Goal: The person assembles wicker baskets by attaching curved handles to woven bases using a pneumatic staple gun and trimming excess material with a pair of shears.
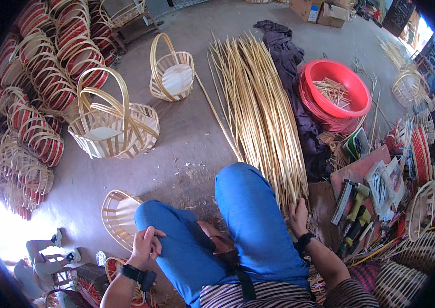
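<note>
My left hand (147, 246) rests on my left thigh with its fingers loosely parted and nothing visible in it. Beside that knee lies a tilted, pale woven basket (119, 218), partly hidden by my leg. At the near end of a long bundle of pale cane strips (258, 102), my right hand (298, 217) has its fingers closed on the strip ends. How many strips it grips cannot be made out. The bundle lies on the floor beyond my right knee, and one loose strip (217, 115) slants along its left side.
Handled baskets (173, 77) stand ahead left, near tall stacks of red-and-pale baskets (73, 46). A dark cloth (299, 92) borders the bundle; right of it sits a red basin (348, 102) holding short sticks. Nail guns (356, 203) lie at my right. Another person (38, 267) sits lower left.
</note>
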The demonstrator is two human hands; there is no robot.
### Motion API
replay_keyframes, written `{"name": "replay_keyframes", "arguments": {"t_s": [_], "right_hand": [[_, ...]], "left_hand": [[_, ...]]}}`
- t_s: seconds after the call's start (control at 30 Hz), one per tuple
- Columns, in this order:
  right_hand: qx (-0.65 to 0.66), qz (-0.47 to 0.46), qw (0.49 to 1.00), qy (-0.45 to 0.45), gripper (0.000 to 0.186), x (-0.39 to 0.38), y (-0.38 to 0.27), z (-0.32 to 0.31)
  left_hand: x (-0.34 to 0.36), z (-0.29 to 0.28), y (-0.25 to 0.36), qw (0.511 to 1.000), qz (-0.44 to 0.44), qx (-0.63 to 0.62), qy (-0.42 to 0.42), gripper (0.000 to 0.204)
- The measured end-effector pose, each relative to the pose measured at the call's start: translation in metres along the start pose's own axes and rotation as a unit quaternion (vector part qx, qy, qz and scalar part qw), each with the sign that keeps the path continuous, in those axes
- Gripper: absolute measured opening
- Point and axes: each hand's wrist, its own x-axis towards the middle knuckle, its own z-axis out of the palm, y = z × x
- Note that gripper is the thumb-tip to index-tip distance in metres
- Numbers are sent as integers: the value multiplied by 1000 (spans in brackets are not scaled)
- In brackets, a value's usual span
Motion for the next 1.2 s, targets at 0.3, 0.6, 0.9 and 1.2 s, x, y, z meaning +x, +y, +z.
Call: {"name": "replay_keyframes", "arguments": {"t_s": [0.3,0.6,0.9,1.2], "right_hand": [[6,-18,999,26,12,-10,6,-35],[84,-14,994,-69,29,61,5,3],[-100,-82,986,-104,29,86,32,1],[3,-41,999,13,22,32,-9,-66]], "left_hand": [[6,-6,-11,1000,-1,-19,8,44],[11,-1,-6,1000,5,3,6,42],[12,0,1,999,20,43,-6,35],[19,7,22,940,284,142,130,16]]}}
